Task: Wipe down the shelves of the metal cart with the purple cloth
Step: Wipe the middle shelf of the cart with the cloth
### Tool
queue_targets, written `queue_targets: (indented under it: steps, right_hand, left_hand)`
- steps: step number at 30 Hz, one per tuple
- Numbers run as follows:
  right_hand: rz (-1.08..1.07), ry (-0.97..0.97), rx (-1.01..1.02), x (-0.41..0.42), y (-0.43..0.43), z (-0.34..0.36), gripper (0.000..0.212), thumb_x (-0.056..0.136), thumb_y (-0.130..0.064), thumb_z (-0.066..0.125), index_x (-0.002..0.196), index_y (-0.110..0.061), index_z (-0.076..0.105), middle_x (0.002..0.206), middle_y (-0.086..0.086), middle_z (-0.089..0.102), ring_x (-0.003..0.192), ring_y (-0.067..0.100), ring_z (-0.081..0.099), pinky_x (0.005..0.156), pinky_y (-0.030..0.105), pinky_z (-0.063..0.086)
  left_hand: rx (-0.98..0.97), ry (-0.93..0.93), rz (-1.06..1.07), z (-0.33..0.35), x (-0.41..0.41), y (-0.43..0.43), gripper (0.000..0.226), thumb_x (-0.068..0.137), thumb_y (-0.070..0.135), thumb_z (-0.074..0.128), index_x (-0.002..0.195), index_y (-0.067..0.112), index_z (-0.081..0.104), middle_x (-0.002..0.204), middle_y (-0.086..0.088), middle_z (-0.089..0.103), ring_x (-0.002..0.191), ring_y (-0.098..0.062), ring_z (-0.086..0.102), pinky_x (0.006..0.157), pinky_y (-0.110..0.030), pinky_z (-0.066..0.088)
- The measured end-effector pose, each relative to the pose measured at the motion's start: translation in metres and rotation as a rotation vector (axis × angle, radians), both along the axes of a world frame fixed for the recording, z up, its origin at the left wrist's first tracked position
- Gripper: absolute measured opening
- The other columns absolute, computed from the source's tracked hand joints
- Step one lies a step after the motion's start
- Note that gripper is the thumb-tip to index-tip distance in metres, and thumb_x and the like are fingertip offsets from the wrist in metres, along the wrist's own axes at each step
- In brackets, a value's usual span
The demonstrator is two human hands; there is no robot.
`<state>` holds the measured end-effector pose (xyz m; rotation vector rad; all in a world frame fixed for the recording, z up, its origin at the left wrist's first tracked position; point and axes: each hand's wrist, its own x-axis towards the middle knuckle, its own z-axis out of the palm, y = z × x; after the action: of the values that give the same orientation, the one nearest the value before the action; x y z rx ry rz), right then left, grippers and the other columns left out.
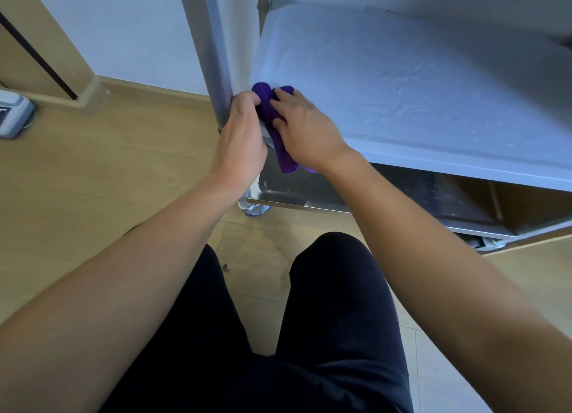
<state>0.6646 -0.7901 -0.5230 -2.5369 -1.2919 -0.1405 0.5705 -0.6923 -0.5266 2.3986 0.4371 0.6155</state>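
1. Bunched purple cloth (pixel 272 101). Pos.: front-left corner of pale mid shelf (pixel 402 72) of grey metal cart (pixel 464 165), touching round steel post (pixel 213 56); lower end hangs over shelf edge.
2. Left hand (pixel 241 134). Fingers curled round cloth's left side, right by post; tips mostly hidden.
3. Right hand (pixel 305 131). Fingers close together over top of cloth, thumb pressed vs. its side, gripping.
4. Misc.: lower steel shelf (pixel 294 189), caster wheel (pixel 253 208), light wood floor (pixel 123 171), black trousers (pixel 325 319).
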Motion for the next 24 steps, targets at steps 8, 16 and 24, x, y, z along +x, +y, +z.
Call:
queue_targets:
  steps: [8,16,24]
  right_hand:
    - [-0.117,0.063,0.052,0.026,0.021,-0.003,0.021,0.099,-0.017,0.037,0.105,-0.012,0.057,0.119,-0.003,0.053,0.109,0.020,0.047,0.088,0.035,0.045]
    - [-0.124,0.019,0.052,0.065,0.011,-0.007,0.022,0.100,-0.018,0.036,0.109,-0.013,0.055,0.123,-0.002,0.050,0.117,0.017,0.044,0.090,0.029,0.042]
    - [-0.159,-0.017,0.066,0.078,0.017,-0.014,0.025,0.099,-0.019,0.039,0.119,-0.013,0.053,0.130,-0.002,0.047,0.128,0.018,0.039,0.094,0.032,0.043]
  left_hand:
    - [0.059,0.008,0.022,0.000,0.003,-0.003,0.049,0.084,-0.014,0.044,0.131,0.000,0.045,0.133,-0.015,0.049,0.117,-0.029,0.054,0.091,-0.032,0.044]
    - [0.402,0.146,-0.012,0.008,0.026,-0.025,0.020,0.092,0.004,0.042,0.107,0.002,0.054,0.110,-0.015,0.057,0.095,-0.037,0.056,0.067,-0.038,0.035]
    - [0.404,0.302,-0.037,0.009,0.037,-0.022,0.024,0.091,0.001,0.042,0.112,0.004,0.053,0.116,-0.012,0.055,0.093,-0.039,0.058,0.068,-0.042,0.043]
